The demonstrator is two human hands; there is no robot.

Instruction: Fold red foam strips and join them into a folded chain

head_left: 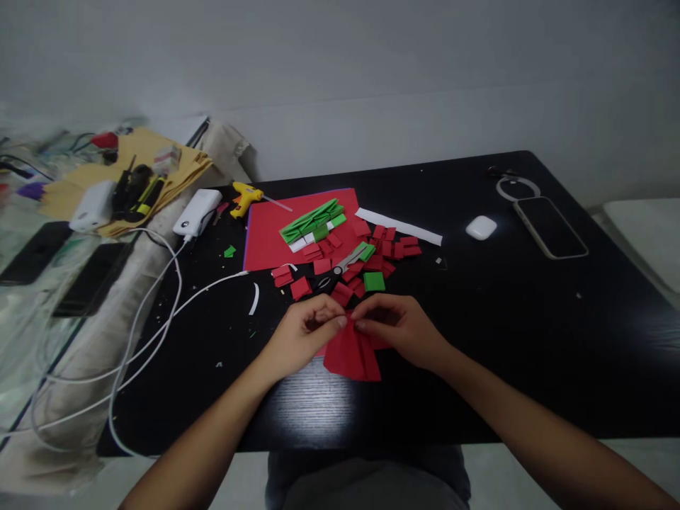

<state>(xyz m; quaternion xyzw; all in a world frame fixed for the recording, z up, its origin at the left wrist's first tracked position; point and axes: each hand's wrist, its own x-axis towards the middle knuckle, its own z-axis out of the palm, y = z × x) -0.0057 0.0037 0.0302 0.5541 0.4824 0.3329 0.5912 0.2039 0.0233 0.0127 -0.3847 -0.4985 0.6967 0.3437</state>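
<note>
Both of my hands pinch a folded red paper piece (pixel 351 354) just above the black table (pixel 531 333), near its front edge. My left hand (pixel 302 333) grips the paper's upper left edge with closed fingers. The upper right part is pinched by my right hand (pixel 396 327), thumb and fingertips pressed together. The paper fans out downward below my fingers. Just beyond my hands lie several small folded red paper pieces (pixel 382 244), a few green pieces (pixel 374 281) and scissors (pixel 340 270).
A red paper sheet (pixel 265 234) with folded green strips (pixel 311 221) lies farther back. A yellow glue gun (pixel 245 197), white power bank (pixel 196 212) with cables, white paper strip (pixel 398 227), earbud case (pixel 481 227) and phone (pixel 550 227) are on the table. Cluttered glass surface at left.
</note>
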